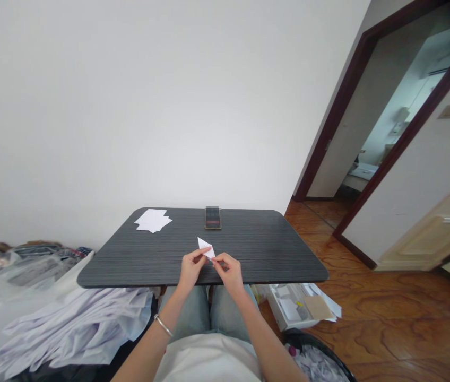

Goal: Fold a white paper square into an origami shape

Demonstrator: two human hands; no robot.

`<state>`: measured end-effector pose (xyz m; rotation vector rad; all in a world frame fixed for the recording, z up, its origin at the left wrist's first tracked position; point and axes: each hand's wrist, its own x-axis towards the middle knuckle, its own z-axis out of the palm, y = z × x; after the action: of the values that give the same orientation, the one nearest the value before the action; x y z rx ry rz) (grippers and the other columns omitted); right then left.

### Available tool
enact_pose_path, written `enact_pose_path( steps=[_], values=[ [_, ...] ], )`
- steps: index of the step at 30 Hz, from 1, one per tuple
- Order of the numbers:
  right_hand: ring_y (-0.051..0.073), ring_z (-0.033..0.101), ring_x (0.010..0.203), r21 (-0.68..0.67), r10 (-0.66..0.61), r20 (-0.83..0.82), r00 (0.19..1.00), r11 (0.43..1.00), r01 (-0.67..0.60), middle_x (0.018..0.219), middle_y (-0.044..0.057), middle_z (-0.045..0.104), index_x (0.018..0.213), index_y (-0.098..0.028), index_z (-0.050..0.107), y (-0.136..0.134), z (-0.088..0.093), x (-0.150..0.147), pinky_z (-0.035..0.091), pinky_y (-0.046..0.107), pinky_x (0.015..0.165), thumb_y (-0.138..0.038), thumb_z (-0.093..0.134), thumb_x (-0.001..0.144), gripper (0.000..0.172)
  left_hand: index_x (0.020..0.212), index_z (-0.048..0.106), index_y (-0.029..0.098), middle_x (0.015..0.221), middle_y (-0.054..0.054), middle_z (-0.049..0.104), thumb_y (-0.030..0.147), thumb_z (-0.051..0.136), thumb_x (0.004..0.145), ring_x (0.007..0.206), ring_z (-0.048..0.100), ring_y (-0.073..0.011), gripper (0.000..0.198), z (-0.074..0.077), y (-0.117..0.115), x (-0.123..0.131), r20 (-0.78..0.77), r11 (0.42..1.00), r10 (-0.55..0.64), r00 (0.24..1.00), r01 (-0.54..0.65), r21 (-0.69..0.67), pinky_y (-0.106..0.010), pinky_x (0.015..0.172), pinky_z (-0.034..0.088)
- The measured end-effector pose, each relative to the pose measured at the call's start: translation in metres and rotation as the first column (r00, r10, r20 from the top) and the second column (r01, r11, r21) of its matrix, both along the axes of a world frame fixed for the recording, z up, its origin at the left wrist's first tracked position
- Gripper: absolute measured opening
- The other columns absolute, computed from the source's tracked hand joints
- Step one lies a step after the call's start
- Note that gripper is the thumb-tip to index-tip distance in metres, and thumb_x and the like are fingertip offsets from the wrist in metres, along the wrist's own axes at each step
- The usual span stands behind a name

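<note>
Folded white paper triangle [206, 247], pinched at its lower corner by left hand [191, 267] and right hand [228, 269], over the near edge of the desk [273, 249]. Probably light, thin and easily creased; best gripped along folded edges. Loose sheets [153, 219] at 11 o'clock, phone [213, 217] at 12.

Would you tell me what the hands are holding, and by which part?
A folded white paper, pinched at its near corner by the left hand and the right hand, over the table.
</note>
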<state>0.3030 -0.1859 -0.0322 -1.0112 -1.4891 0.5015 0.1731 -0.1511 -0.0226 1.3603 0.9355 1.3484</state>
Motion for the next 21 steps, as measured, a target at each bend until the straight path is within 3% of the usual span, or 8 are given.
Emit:
enact_pose_path(
  steps=[5,11,16,21],
  values=[
    [0.015,0.059,0.063,0.019,0.026,0.009,1.000,0.999,-0.026,0.070,0.003,0.063,0.076,-0.019,0.064,-0.0006,0.0004,-0.0001,0.045,0.021,0.048,-0.021,0.051,0.076,0.013,0.083,0.072,0.014,0.072,-0.004,0.071,0.018,0.060,0.062,0.061,0.062,-0.0167,0.024,0.0028,-0.0005,-0.0001,-0.007,1.000,0.012,1.000,-0.012,-0.021,-0.027,0.061,0.049],
    [0.014,0.059,0.064,-0.034,0.050,-0.029,0.998,0.998,-0.051,0.073,0.003,0.063,0.086,-0.019,0.063,0.0013,-0.0010,0.0006,0.046,0.020,0.048,-0.015,0.049,0.073,0.019,0.074,0.073,0.015,0.071,-0.005,0.072,0.017,0.061,0.060,0.067,0.064,-0.0197,0.019,0.0035,-0.0005,-0.0018,-0.005,0.999,0.013,1.000,-0.013,-0.038,-0.028,0.066,0.048],
    [0.015,0.058,0.071,-0.086,0.013,-0.117,0.993,0.996,-0.023,0.082,0.005,0.060,0.089,-0.018,0.061,0.0033,0.0004,0.0028,0.046,0.018,0.045,-0.021,0.050,0.077,0.016,0.076,0.072,0.014,0.069,-0.004,0.071,0.020,0.062,0.062,0.060,0.062,-0.0173,0.018,0.0051,-0.0028,-0.0015,-0.003,0.996,-0.059,0.998,0.059,-0.064,-0.027,0.060,0.048],
    [0.016,0.058,0.075,-0.090,0.058,-0.220,0.974,0.993,-0.080,0.085,0.004,0.058,0.086,-0.019,0.060,0.0049,0.0004,0.0060,0.047,0.019,0.047,-0.023,0.052,0.076,0.013,0.072,0.069,0.012,0.062,-0.003,0.069,0.020,0.063,0.062,0.054,0.060,-0.0144,0.014,0.0043,-0.0043,0.0000,0.017,0.986,-0.148,0.989,0.149,-0.073,-0.023,0.053,0.046]
  ],
)
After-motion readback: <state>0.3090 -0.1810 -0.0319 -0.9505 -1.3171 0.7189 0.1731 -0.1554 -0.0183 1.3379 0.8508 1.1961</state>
